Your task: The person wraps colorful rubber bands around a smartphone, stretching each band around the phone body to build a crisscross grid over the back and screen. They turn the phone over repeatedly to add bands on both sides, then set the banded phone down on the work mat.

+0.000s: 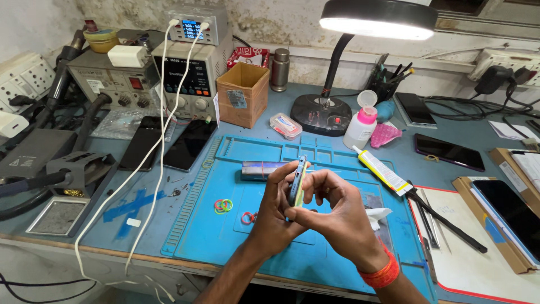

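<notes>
Surface: cluttered grey-blue repair bench [337, 121], blue silicone work mat [236, 225] in the middle, lit desk lamp [378, 18] above.
Left hand: left hand [275, 211] closed on smartphone [297, 181], fingers on its left face.
Right hand: right hand [337, 211] pinching the same phone from the right, orange thread band at wrist.
Phone: held edge-on, upright, above mat centre, between both hands.
On mat: coloured rubber bands [223, 205] left of hands, banded phone [264, 169] behind, white tissue [378, 215] just right.
Right side: glue tube [382, 170], tweezers [447, 222], pink-capped bottle [361, 125].
Back: cardboard box [243, 93], power supply [194, 73] with white cables.
</notes>
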Motion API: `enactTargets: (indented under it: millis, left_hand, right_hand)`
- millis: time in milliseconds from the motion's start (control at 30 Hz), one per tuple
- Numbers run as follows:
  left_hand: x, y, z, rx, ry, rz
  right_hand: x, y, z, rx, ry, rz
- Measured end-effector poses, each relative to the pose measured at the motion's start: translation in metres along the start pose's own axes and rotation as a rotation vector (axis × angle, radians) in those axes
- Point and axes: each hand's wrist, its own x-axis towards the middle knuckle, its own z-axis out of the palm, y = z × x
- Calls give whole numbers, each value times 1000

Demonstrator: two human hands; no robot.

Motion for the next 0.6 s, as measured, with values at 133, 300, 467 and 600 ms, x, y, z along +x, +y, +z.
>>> enactTargets:
  millis: [133, 300, 467, 600]
  left_hand:
    - [1, 1, 0, -56, -29, 16]
    - [0, 2, -1, -132, -58, 0]
    - [-3, 6, -2, -112, -50, 3]
    - [-4, 7, -3, -48, -34, 13]
  right_hand:
    - [0, -1, -4, 2, -45, -15]
    - [-2, -4, -5, -66, -45, -63]
    - [-3, -8, -3, -83, -51, -98]
    - [-4, -12, -1, -139, -63, -131]
